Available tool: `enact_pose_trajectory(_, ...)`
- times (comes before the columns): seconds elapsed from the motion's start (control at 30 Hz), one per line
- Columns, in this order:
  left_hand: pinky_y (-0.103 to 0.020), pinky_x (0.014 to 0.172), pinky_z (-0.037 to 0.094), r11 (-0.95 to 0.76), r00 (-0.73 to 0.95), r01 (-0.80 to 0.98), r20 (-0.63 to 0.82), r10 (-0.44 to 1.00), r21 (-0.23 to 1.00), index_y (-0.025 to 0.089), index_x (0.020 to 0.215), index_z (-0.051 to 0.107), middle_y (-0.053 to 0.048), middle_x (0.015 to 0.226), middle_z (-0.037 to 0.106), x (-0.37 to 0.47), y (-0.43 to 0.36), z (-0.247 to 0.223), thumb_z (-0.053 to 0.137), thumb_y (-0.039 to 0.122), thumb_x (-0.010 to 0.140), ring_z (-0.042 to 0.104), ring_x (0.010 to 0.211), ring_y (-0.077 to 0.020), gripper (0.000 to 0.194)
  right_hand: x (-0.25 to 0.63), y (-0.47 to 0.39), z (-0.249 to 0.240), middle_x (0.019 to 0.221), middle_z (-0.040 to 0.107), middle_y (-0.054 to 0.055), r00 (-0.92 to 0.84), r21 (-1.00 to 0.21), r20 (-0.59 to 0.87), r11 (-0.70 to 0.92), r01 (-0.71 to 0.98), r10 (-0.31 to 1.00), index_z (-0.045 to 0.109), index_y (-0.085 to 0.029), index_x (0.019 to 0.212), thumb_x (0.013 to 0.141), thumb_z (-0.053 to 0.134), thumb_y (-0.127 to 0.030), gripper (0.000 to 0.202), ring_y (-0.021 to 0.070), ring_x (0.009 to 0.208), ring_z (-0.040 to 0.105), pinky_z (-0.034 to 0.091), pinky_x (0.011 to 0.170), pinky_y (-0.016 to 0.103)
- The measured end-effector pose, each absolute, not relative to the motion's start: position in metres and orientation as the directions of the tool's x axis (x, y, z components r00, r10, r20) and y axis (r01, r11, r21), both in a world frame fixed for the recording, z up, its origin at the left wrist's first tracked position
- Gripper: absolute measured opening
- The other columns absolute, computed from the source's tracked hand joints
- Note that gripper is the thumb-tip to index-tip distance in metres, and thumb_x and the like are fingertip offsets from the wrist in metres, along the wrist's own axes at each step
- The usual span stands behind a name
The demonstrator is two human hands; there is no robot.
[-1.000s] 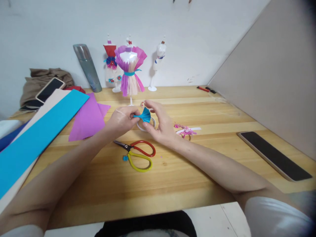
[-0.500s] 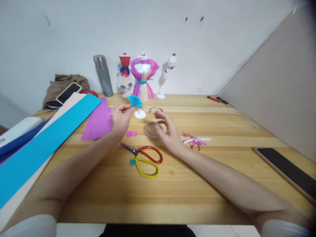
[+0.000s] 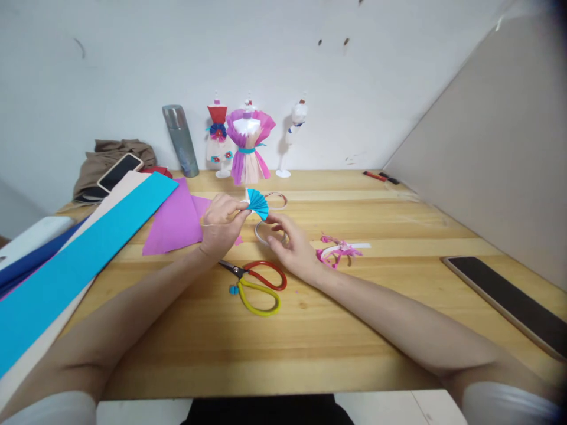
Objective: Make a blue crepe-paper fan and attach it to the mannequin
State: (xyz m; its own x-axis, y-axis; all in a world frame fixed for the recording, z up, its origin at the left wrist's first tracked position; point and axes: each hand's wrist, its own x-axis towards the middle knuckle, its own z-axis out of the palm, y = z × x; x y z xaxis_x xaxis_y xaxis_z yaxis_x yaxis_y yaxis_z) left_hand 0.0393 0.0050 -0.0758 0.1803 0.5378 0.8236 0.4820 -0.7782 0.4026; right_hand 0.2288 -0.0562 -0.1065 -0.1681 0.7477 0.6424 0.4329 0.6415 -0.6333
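Note:
A pleated blue paper fan (image 3: 258, 203) is pinched at its narrow end by my left hand (image 3: 224, 227). Close to the fan's lower right edge is my right hand (image 3: 290, 245), its fingers apart and curved, with nothing held. Partly behind those fingers lies a tape ring (image 3: 261, 234), and a second ring (image 3: 278, 201) rests farther back. Scissors (image 3: 239, 271) with one red and one yellow handle lie in front of my hands, beside a small blue paper piece (image 3: 234, 290). A pink paper scrap (image 3: 239, 241) shows beside my left wrist.
Dressed mini mannequins (image 3: 250, 150) and a bottle (image 3: 181, 141) stand at the back. Blue paper strips (image 3: 97, 257), purple paper (image 3: 175, 227), a phone (image 3: 120, 172) and brown cloth (image 3: 106, 159) lie left. Pink scraps (image 3: 339, 252) and a dark phone (image 3: 500, 301) lie right.
My left hand has brought the blue fan right and down, turning it so its pleats face right. My right hand has moved slightly left and down, nearer the fan. The view has shifted a little.

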Motion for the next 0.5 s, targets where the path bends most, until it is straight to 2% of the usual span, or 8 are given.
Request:
enact_pose_trajectory(0.13,-0.037,0.078,0.051,-0.795,0.234,0.468,0.813,0.534,0.387,0.023,0.081,0.073,-0.003,0.081,0.071,0.040,0.006,-0.078,0.068,0.023,0.088,0.065,0.082,-0.0204,0.008,0.227,-0.057,-0.114,0.122,0.069,0.013,-0.178,-0.627,0.635,0.636,0.451,0.752,0.057,-0.020,0.126,0.089,0.055,-0.018,0.037,0.0233,0.112,0.066,0.056,0.092,0.044)
enact_pose_trajectory(0.3,-0.033,0.077,0.051,-0.762,0.179,0.471,0.797,0.576,0.445,0.021,0.078,0.072,-0.002,0.078,0.070,0.038,0.011,-0.082,0.069,0.023,0.087,0.065,0.079,-0.0179,0.010,0.223,-0.059,-0.119,0.120,0.070,0.012,-0.165,-0.650,0.629,0.630,0.425,0.760,0.059,-0.022,0.127,0.087,0.055,-0.017,0.041,0.0237,0.112,0.065,0.056,0.091,0.044)
enact_pose_trajectory(0.4,-0.031,0.074,0.051,-0.751,0.179,0.495,0.794,0.581,0.438,0.021,0.079,0.072,-0.001,0.078,0.070,0.038,0.010,-0.083,0.068,0.025,0.089,0.064,0.077,-0.0168,0.012,0.223,-0.060,-0.112,0.119,0.070,0.012,-0.103,-0.746,0.572,0.569,0.345,0.813,0.058,-0.023,0.129,0.088,0.059,-0.026,0.042,0.0247,0.112,0.066,0.054,0.093,0.046)
enact_pose_trajectory(0.5,-0.031,0.072,0.051,-0.828,0.249,0.465,0.851,0.462,0.314,0.021,0.082,0.072,-0.003,0.078,0.071,0.039,0.006,-0.083,0.065,0.026,0.092,0.065,0.077,-0.0171,0.013,0.225,-0.061,-0.099,0.115,0.071,0.011,-0.030,-0.862,0.478,0.475,0.174,0.878,0.060,-0.023,0.126,0.088,0.063,-0.044,0.044,0.0243,0.106,0.067,0.055,0.089,0.043)
